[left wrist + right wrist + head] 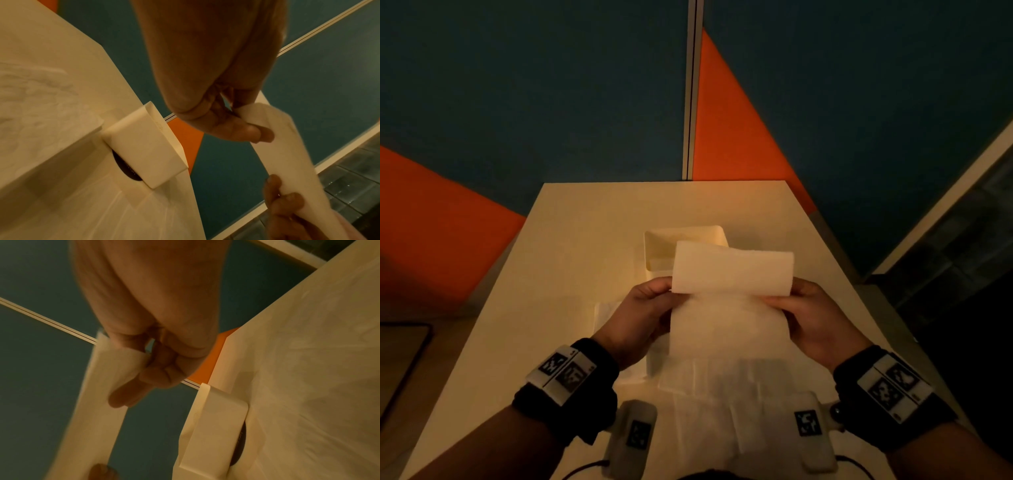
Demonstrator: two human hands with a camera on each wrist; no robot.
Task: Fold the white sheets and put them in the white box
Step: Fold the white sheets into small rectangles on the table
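- Two small white packs with black square marks (635, 437) lie at the near edge of the counter (571, 219), one on the left and one on the right.
- Flat white sheets (722, 407) lie on the counter between the two packs. They reach out under the hands.
- Each wrist has a black band with a white block on it (561, 371).
- The left hand (640, 313) is up above the counter. Its thumb and fingers pinch the left edge of a white sheet (732, 270).
- The right hand (815, 317) is up too. Its thumb and fingers pinch the right edge of the same sheet.
- In the left wrist view, the left thumb (242, 131) is on the sheet (285, 146) and the sheet bends around it.
- In the right wrist view, the fingers (127, 395) of the right hand press on the sheet (107, 373).
- The sheet is held in the air between the two hands. Its top part is bent over, away from the person. Its bottom part hangs down.
- The white box (654, 246) sits on the counter just past the hands, near the middle. It is open on top. The held sheet hides part of it.
- Far behind the counter is a wall with blue and orange parts (732, 137).
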